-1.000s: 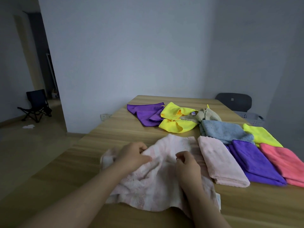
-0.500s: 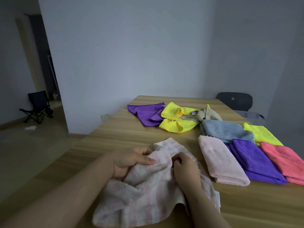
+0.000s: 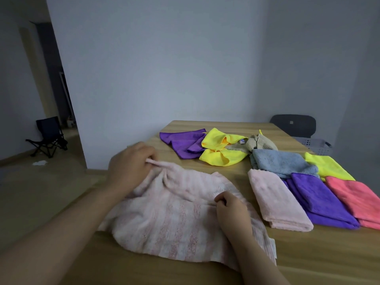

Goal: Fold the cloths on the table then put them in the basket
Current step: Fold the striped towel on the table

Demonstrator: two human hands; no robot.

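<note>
Gripping the far edge of the pale pink striped cloth (image 3: 168,219), the left hand (image 3: 131,167) has its fingers curled round a bunched fold. Right hand (image 3: 231,212) pinches the cloth near its middle, fingers curled. Cloth lies on the surface (image 3: 308,254), just beside a folded pink cloth (image 3: 275,202). Versus half a second ago: left hand farther out, cloth drawn wider and flatter.

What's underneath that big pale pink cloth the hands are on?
The wooden table shows around the pale pink cloth, which lies on it. Anything beneath its middle is covered. The left hand and right hand grip it from above.
</note>
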